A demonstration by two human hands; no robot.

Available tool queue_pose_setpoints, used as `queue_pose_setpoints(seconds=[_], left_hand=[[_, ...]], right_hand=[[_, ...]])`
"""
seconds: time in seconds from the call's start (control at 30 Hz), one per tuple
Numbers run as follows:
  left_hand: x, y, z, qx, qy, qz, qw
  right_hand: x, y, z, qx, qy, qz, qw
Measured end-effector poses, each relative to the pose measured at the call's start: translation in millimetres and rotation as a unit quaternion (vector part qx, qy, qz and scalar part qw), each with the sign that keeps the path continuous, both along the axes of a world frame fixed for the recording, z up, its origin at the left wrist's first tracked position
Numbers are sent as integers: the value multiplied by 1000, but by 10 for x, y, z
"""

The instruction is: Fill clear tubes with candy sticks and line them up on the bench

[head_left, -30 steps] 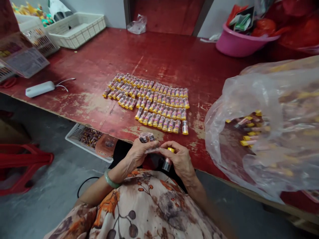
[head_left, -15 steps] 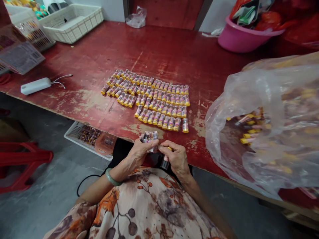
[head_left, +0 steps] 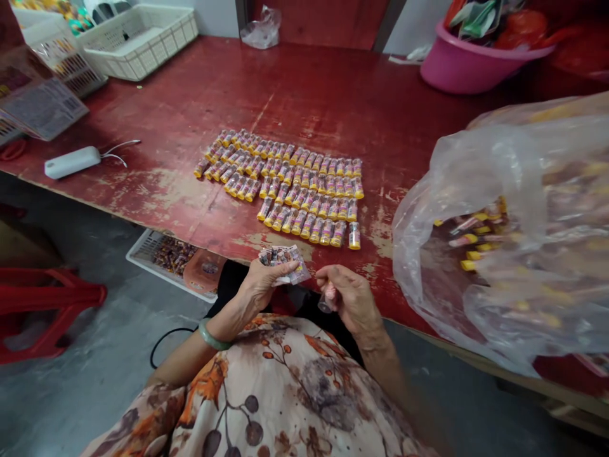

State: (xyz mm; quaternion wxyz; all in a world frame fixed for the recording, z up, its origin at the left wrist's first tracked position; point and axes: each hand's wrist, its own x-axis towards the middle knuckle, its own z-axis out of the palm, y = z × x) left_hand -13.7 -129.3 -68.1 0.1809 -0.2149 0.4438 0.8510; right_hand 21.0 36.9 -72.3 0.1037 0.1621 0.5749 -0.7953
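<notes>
My left hand is closed on a small stack of printed packets, fanned out past the thumb over the table's front edge. To its right, my right hand grips a small clear tube with something pink in it, pointing down; its upper part is hidden by the fingers. Beyond both hands lie rows of small yellow-capped tubes with printed wraps. One separate yellow-ended tube sits at the right end of the nearest row.
A large clear plastic bag of yellow-capped tubes covers the table's right side. A white device with cables lies at left. At the back stand a white basket and a pink basin. Under the table is another crate.
My right hand has moved a little right, away from the packets, with the tube. The packets in my left hand are more fanned out and turned toward the camera.
</notes>
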Motion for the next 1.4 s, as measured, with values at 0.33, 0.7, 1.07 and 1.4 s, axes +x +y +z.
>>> queue_pose_setpoints(seconds=[0.33,0.7,1.07,1.4], left_hand=[[69,14,49,-4,44,71,996],[149,66,154,13,7,90,996],[179,73,174,8,22,71,997],[151,16,95,-35,37,87,995]], right_hand=[[239,154,17,46,235,46,970],[316,124,38,135,327,13,935],[340,-38,0,372,500,-75,779],[262,-128,-57,467,531,-67,704]])
